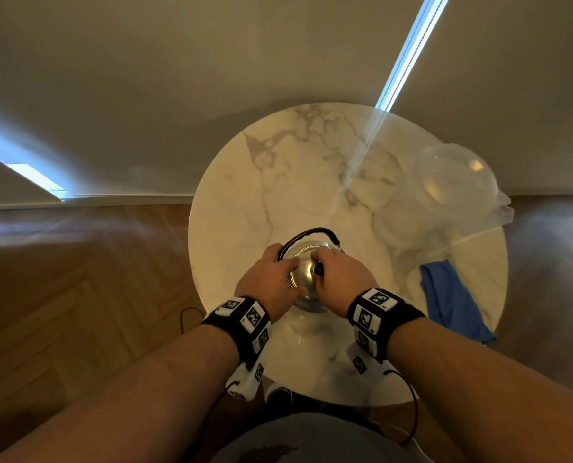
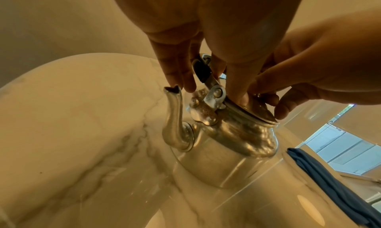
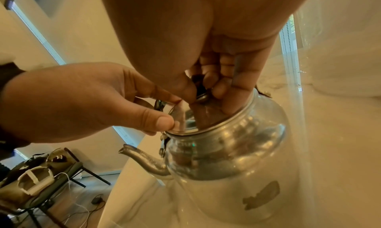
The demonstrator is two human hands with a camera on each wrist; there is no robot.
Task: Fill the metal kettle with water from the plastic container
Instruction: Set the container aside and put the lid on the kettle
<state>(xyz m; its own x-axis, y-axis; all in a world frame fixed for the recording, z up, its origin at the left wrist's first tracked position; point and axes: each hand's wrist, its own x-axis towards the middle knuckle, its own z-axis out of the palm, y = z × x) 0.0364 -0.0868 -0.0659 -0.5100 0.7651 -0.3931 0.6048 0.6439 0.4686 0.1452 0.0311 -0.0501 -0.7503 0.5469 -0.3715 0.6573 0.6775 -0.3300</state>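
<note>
Metal kettle (image 1: 306, 304) stands on the marble table (image 1: 278, 182) close before the person, with both hands on its lid (image 1: 303, 259). The right hand (image 1: 340, 279) pinches the black knob (image 1: 319, 269). The left hand (image 1: 268, 282) pinches the lid's edge between thumb and forefinger. The step looks to be uncovering, so next the lid must lift clear and be set aside before any pouring. Counted: one kettle, one lid, one blue cloth (image 1: 452, 302) to the right, and farthest off one clear plastic container (image 1: 455, 175). Whether a second clear piece lies beside it cannot be told.

silver kettle (image 1: 306, 279) upright, lidded, clear container (image 1: 455, 177) behind
</note>
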